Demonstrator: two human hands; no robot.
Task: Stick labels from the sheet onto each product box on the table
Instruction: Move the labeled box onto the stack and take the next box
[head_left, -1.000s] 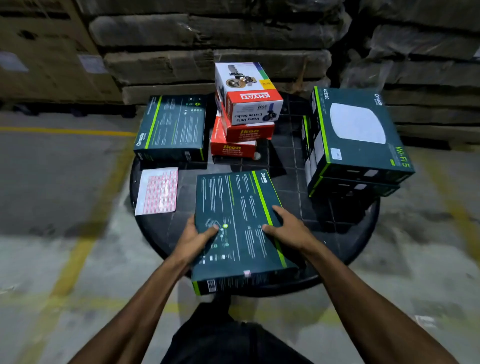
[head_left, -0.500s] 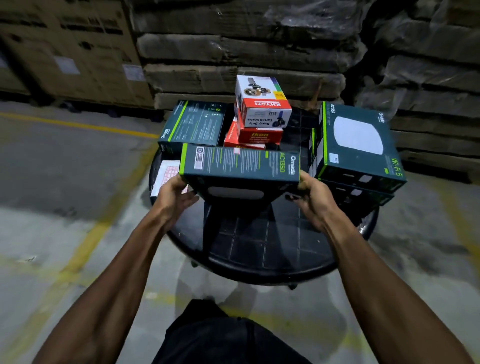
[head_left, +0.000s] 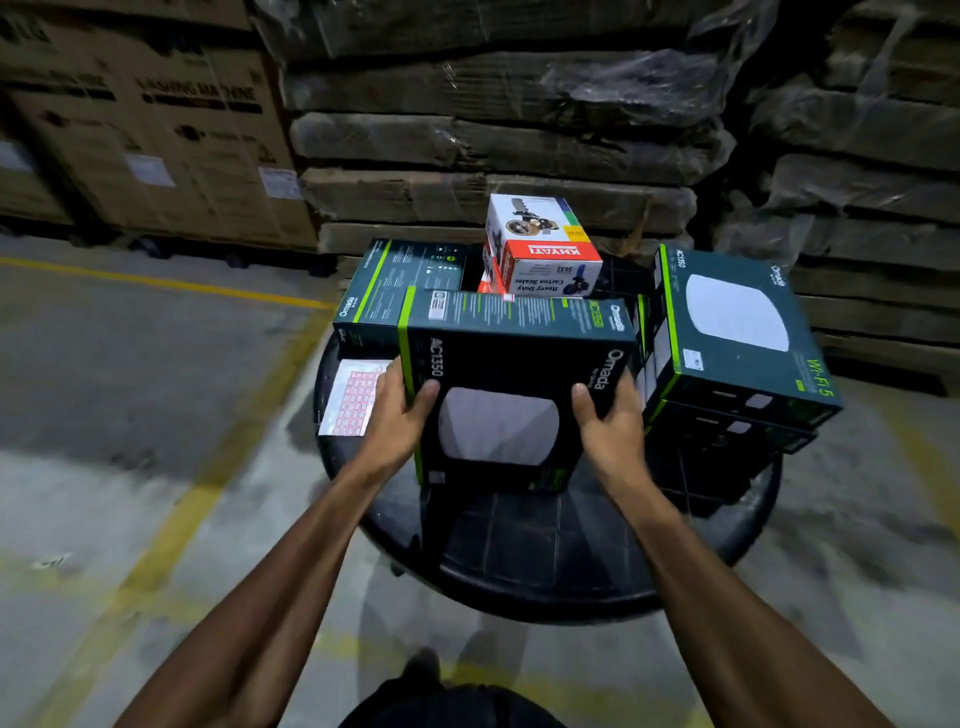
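A person looks down at a round black table (head_left: 519, 587) on a concrete warehouse floor, both bare forearms reaching forward. Everything below is placed relative to the dark green box (head_left: 511, 384) they hold up above the middle of the table.

Far left of the held box, a white label sheet (head_left: 349, 399) printed with rows of small red-edged stickers lies flat on the table, near its left edge. Just behind and to the left of the held box, a second dark green box (head_left: 402, 283) with a lime stripe lies flat on the table.

The left hand (head_left: 397, 415) grasps the held box at its left edge, thumb on the face turned toward the camera, the other fingers hidden behind. The box is tilted up so that this face, printed with "AC1350", "Omada" and a pale rounded shape, is toward the person. The right hand (head_left: 605, 415) grasps its right edge the same way, thumb in front.

Directly behind the held box, a white and red carton sealer box (head_left: 543, 247) sits on top of red boxes that are mostly hidden.

To the right of the held box, a stack of two dark green boxes (head_left: 737, 338) rests on the table, the top one bearing a white rounded shape and "Wi-Fi 5".

Behind everything, wrapped cardboard cartons (head_left: 493, 130) are piled high.
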